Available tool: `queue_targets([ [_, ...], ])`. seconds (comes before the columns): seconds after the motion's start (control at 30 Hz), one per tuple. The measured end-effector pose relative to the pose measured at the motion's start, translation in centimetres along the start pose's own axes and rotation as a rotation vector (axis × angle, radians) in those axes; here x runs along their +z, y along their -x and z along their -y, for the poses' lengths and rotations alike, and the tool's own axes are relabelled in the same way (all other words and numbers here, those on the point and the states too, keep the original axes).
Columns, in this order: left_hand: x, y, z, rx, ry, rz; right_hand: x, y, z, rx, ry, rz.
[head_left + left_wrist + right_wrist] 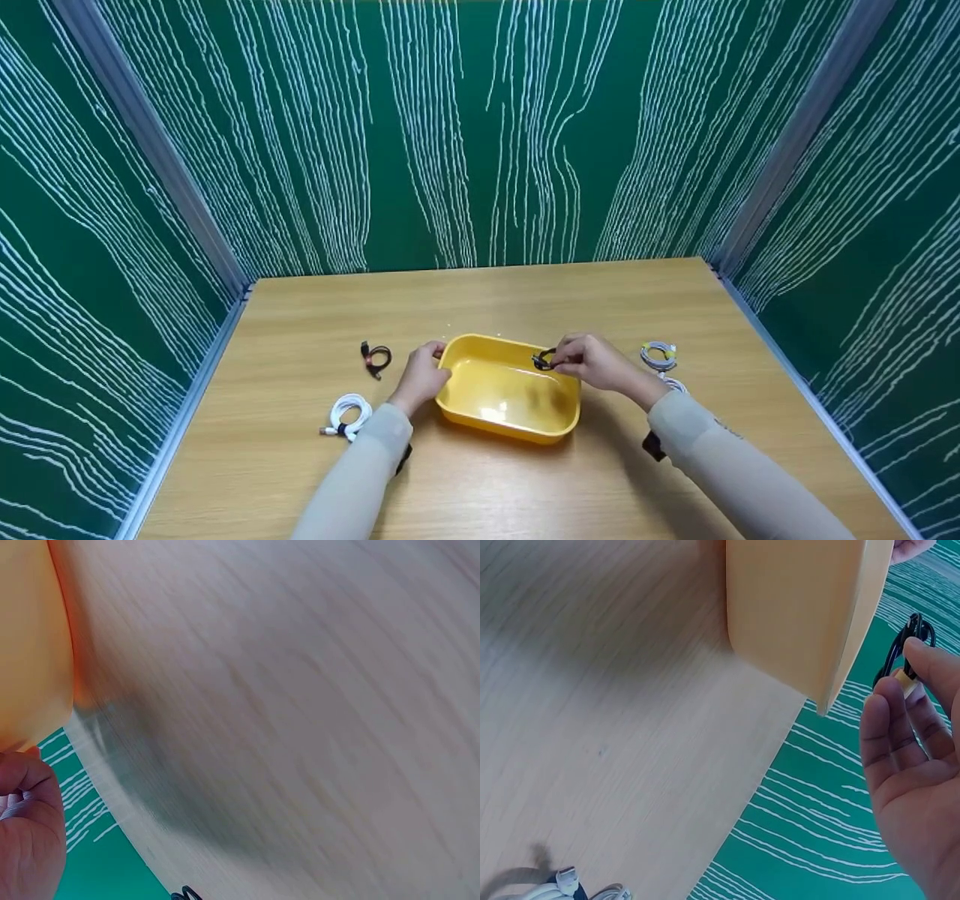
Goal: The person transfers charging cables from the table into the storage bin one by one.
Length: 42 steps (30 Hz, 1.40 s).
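Note:
A yellow plastic tub stands on the wooden table, its inside bare in the head view. My left hand grips its left end, thumb over the rim and fingers outside; the left wrist view shows that hand at the tub's wall. My right hand pinches a small coiled black cable over the tub's right rear rim. In the right wrist view the cable sits between thumb and fingertips of the right hand, beside the tub's wall.
Left of the tub lie a coiled black cable with a red tie and a white coiled cable. On the right are a grey coiled cable with yellow ties and another white cable, partly behind my right forearm. Green white-streaked panels enclose the table.

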<state>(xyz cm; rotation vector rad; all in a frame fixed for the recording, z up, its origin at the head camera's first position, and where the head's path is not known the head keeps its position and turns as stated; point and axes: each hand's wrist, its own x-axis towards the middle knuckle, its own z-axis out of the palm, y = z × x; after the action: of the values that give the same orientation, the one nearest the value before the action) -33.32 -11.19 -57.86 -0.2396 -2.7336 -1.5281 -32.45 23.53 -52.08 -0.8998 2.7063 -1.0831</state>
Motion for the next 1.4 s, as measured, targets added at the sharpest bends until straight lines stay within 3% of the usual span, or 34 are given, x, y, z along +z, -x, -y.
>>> queue_targets([
  [0.3,0.1,0.0,0.0,0.001,-0.001,-0.002,0.7,-0.1,0.0,-0.019,-0.019,0.066],
  [0.67,0.1,-0.1,0.5,0.042,-0.004,-0.012,2.0,0.0,-0.2,-0.136,-0.004,0.106],
  [1.4,0.0,-0.1,0.4,0.019,0.010,0.001,3.2,-0.3,0.4,-0.159,0.045,0.274],
])
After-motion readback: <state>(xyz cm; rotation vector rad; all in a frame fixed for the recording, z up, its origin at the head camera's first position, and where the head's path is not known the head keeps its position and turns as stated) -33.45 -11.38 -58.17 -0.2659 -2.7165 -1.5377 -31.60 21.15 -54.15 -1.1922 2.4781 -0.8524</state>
